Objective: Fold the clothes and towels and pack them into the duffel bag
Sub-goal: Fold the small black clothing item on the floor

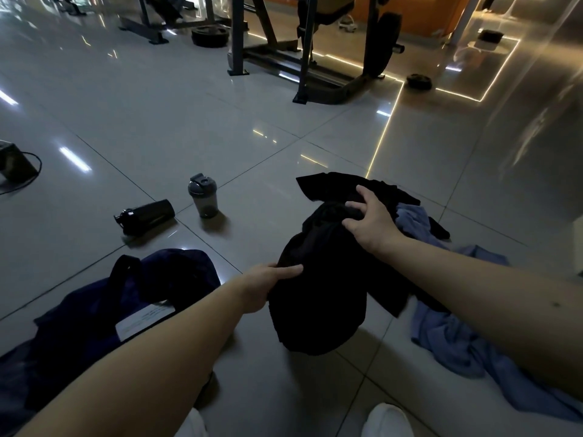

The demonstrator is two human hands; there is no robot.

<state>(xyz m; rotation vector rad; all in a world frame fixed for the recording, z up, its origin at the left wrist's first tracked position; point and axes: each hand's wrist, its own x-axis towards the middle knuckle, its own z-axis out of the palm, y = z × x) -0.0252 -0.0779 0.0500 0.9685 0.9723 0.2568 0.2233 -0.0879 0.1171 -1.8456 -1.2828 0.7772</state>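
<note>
A black garment (321,298) hangs bunched above the tiled floor in front of me. My left hand (265,287) grips its left edge, thumb on top. My right hand (369,217) grips its upper part with curled fingers. Behind it, another black garment (334,187) lies spread on the floor. A blue towel or cloth (457,339) lies crumpled at the right, under my right forearm. The dark navy duffel bag (94,313) lies slack on the floor at the lower left, with a white label showing on it.
A grey shaker bottle (203,200) stands upright on the floor and a black bottle (145,216) lies on its side left of it. Gym machine frames (303,58) and weight plates (209,36) stand further back. My white shoes (386,421) show at the bottom edge.
</note>
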